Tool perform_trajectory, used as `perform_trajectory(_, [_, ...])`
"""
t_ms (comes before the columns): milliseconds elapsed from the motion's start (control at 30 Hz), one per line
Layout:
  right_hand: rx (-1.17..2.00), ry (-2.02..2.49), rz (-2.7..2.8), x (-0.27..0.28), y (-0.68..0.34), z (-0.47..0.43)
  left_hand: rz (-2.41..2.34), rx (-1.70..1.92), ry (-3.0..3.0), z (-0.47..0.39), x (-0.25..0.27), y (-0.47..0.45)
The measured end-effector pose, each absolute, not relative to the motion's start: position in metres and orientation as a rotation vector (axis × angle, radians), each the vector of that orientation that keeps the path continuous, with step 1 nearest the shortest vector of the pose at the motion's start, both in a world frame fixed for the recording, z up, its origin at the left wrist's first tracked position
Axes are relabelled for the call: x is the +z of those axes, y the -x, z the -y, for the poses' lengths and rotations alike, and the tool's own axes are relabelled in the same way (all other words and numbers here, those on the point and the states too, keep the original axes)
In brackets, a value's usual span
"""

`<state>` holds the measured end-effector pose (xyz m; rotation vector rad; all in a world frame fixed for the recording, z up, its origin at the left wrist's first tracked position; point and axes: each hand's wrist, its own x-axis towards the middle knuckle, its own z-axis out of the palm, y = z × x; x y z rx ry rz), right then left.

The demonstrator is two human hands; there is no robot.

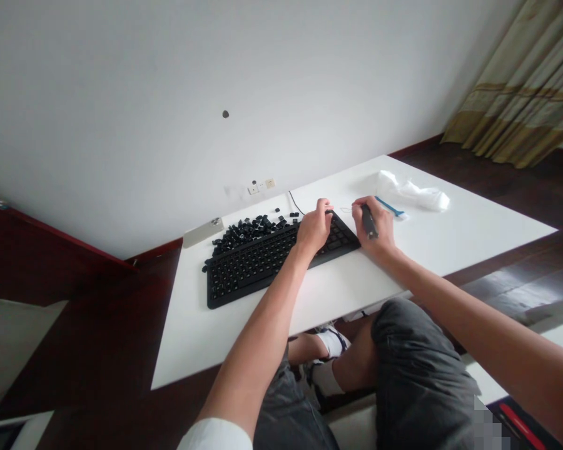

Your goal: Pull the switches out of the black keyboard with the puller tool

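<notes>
**A:** I have the left hand [313,228] on the right end of the keyboard [281,253], fingers curled and pressed together over its back corner. How do I do this part well?

**B:** Hold that corner down firmly so the keyboard cannot slide on the table [473,231]. What is the right hand [374,226] doing?

**A:** It sits just off the keyboard's right edge, fingers closed round a dark tool [368,222] that points down toward me. I cannot tell whether the tip touches anything.

**B:** Then I would bring the tip in low and square to one key, and lever gently; a slanted pull could snap a clip, I think.

**A:** The loose keycaps [253,228] lie in a heap just behind the keyboard, at its middle. A phone [203,232] lies behind its left end.

**B:** Keep each cap going to that heap, so none rolls off the back edge. And right of the keyboard?

**A:** A blue strip [389,207] and a white cloth [413,192], well clear of my hands.

**B:** Good. Mind the cable [294,203] behind the keyboard when the left wrist shifts.
</notes>
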<state>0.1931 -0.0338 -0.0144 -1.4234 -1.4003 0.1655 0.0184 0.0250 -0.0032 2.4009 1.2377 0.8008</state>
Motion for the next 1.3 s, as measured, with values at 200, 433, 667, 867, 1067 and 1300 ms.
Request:
perform_trajectory(200, [0.591,1.379,1.097,-0.027,-0.206,0.025,-1.555,0.921,-2.262,-0.036,0.009,0.046])
perform_trajectory(433, [0.563,1.486,1.255,-0.021,-0.202,0.026,-1.817,0.79,-2.215,-0.054,0.003,0.101])
perform_trajectory(667, [0.493,1.433,1.462,-0.02,-0.2,0.028,-1.754,0.929,-2.218,-0.045,0.013,0.088])
perform_trajectory(867, [0.836,1.245,1.32,-0.017,-0.2,0.022,-1.281,0.824,-2.372,-0.022,0.016,0.039])
perform_trajectory(1067, [1.008,1.15,1.307,-0.005,-0.196,0.03,-1.086,0.729,-2.424,-0.011,0.008,0.015])
perform_trajectory(1300, [0.887,1.176,1.402,-0.011,-0.195,0.026,-1.162,0.716,-2.424,-0.008,0.013,0.014])
